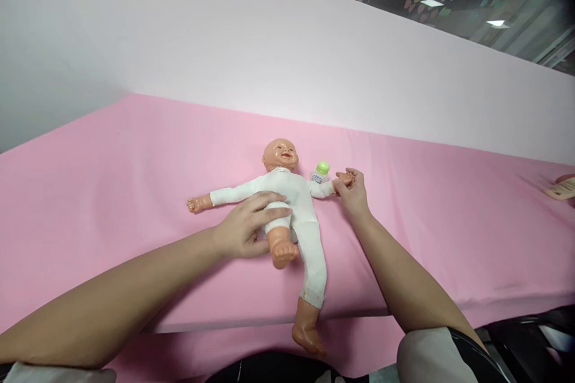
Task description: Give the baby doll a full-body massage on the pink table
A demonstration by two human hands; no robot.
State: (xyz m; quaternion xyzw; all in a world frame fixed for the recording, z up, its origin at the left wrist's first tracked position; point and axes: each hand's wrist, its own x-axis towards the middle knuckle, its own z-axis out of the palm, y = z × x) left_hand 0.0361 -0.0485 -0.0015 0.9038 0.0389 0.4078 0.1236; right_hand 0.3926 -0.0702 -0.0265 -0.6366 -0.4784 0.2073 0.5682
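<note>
Doll (294, 203): lies on its back between the two hands, head away from the person, arms spread out to either side, dressed in a white bodysuit.
Doll's legs: one leg is bent up with its bare foot just beside the left hand; the other, sleeved in white, stretches toward the person and its bare foot hangs over the near edge of the table.
Left hand (245, 228): lies flat across the doll's belly and hip, fingers spread and extended over the white cloth, palm down; it presses on the body rather than closing around it.
Right hand (353, 194): fingers pinched around the doll's small hand at the end of the outstretched arm, holding it close above the cloth.
Bottle (321, 172): small, white with a green cap, stands upright just beyond the doll's arm, near the right hand on its inner side, between that hand and the doll's head.
Table cover (112, 179): pink cloth under both forearms and the doll, running wide to either side of the hands.
Backdrop (224, 42): pale panel rising beyond the hands, at the far edge of the pink cloth.
Far right of the right hand: a tan object (561, 187) at the picture's edge, too cut off to tell what it is.
</note>
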